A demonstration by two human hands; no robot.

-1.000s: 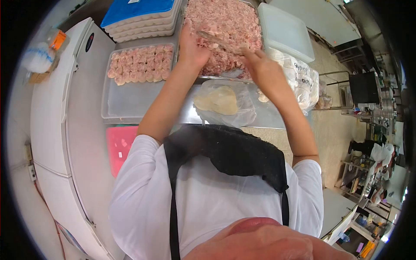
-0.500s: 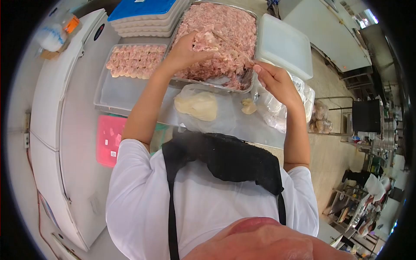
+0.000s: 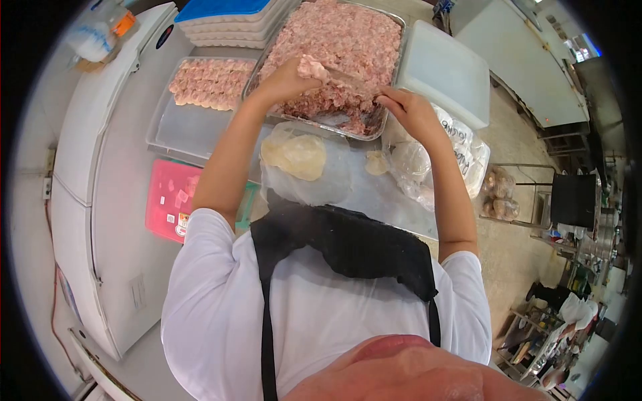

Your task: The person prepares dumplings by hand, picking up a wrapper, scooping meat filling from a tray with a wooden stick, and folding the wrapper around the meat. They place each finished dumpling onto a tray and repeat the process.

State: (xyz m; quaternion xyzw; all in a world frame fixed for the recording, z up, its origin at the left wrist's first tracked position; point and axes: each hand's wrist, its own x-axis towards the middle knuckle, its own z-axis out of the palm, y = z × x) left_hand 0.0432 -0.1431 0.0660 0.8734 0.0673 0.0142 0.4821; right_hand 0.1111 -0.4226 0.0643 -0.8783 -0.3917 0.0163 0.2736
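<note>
A large metal-rimmed tray of ground meat lies in front of me. Over its left side my left hand is closed around a lump of meat. My right hand pinches the end of a thin flat tool above the tray's near right part. That tool reaches toward the lump. Nearer to me, a pale stack of wrappers rests on plastic, with a small dough piece to its right. Rows of filled pieces sit in a shallow tray on the left.
Stacked trays with a blue lid stand at the back left. On the right are a white lid and plastic-wrapped packs. A pink lid is lower left, beside a white freezer. A co-worker is far right.
My left hand now closes around a compact lump instead of spreading over loose meat. My right hand has moved slightly up and left, and the view has shifted a little.
</note>
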